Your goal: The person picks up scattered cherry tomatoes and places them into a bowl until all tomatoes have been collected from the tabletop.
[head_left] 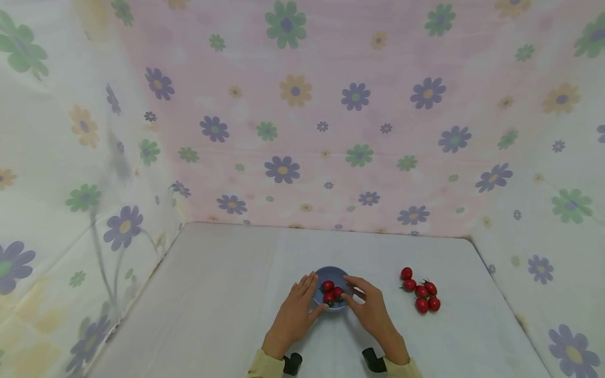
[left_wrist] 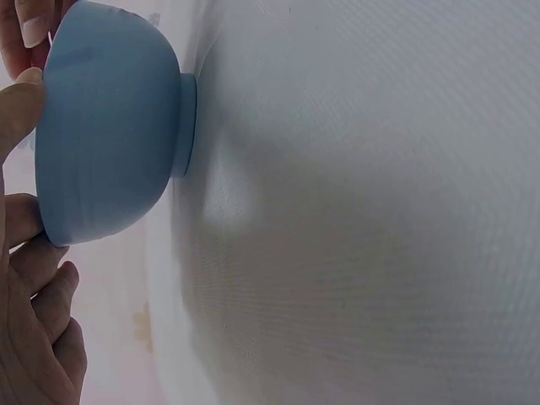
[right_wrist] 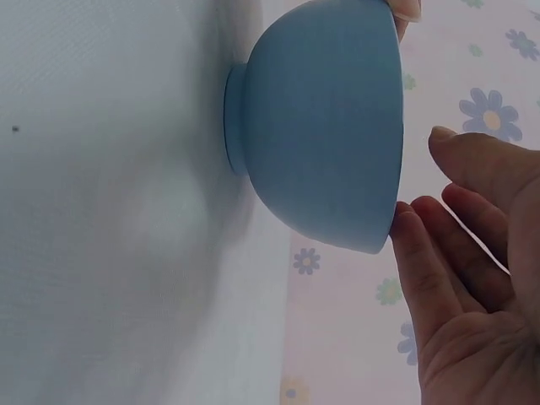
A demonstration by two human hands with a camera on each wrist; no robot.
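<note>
Left grip (head_left: 295, 311) and right grip (head_left: 372, 312) flank a blue bowl (head_left: 331, 272) holding red tomatoes (head_left: 328, 286).

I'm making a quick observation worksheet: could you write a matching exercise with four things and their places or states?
Column 1
1. Bowl
2. Larger tomato group
3. Smaller tomato group
4. Left hand

Column 2
A. Inside the bowl
B. Touching the bowl's rim
C. Blue, standing upright on its foot
D. On the white table, right of the bowl

Pairs: 1-C, 2-D, 3-A, 4-B
</note>
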